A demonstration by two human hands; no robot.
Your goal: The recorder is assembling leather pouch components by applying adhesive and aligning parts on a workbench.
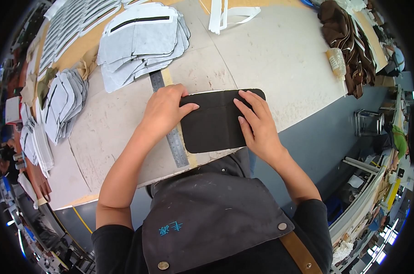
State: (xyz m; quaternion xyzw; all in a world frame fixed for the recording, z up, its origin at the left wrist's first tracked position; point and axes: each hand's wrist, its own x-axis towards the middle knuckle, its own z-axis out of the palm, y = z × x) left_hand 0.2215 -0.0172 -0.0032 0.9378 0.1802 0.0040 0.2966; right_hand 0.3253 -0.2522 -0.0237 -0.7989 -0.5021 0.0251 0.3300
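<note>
A flat black rounded-corner panel (pixel 210 130) with a faint crease down its middle lies near the front edge of the worktable. At its far left corner, my left hand (pixel 163 109) grips the edge, thumb on top and the other fingers curled at the border. My right hand (pixel 260 128) rests on the panel's right part with its fingers stretched out and apart. Beneath my left wrist runs a metal ruler (pixel 177 150), partly hidden by the hand, beside a pale yellow strip along the panel's left side.
Stacked grey pieces with black slots (pixel 140 41) sit at the far left, with a smaller grey pile (pixel 65 102) nearer. White strips (pixel 223 20) lie at the back. To the right are a glue-like bottle (pixel 336 64) and brown material (pixel 342 27) by the table edge.
</note>
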